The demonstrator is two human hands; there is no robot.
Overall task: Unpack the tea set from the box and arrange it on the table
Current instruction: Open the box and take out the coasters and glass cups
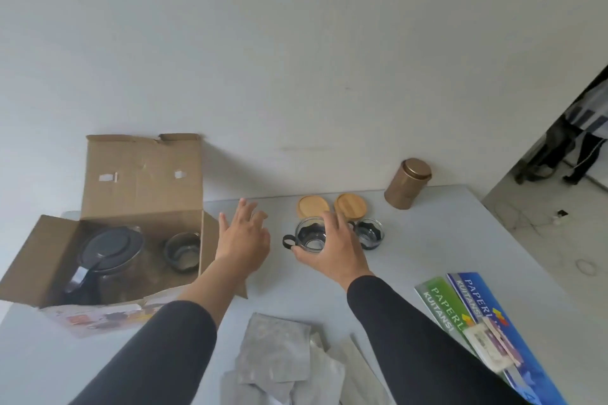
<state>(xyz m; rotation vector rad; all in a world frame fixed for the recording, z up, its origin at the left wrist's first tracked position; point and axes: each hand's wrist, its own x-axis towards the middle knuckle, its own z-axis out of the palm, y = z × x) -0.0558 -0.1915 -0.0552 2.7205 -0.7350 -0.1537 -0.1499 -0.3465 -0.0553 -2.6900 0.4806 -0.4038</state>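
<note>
A plain white wall rises behind the pale counter (pixel 427 240), and your cardboard box (pixel 141 194) sits open at its left edge, its back flap leaning against that wall. Your right hand (pixel 332 246) has its fingers curled around the rim of a glass cup (pixel 307 237) standing on the counter near the far edge, just in front of two round wooden lids (pixel 332 205); a second glass cup (pixel 370 233) stands just beside it to the right. Your left hand (pixel 243 237) hovers with fingers spread and slack, holding nothing, just beside the box's right wall. Still inside the box are the teapot (pixel 108 250) with its dark lid and a third cup (pixel 182 250). Expect the teapot to be the heaviest piece, and brittle and slippery where the glass is bare, so take it by the dark handle and support it from below. The cups look light but fragile; grip the band or handle, not the thin rim. A gold tin (pixel 408 182) stands at the far right, crumpled wrapping paper (pixel 279 358) lies at the near edge, and booklets (pixel 467 309) near the right edge.
</note>
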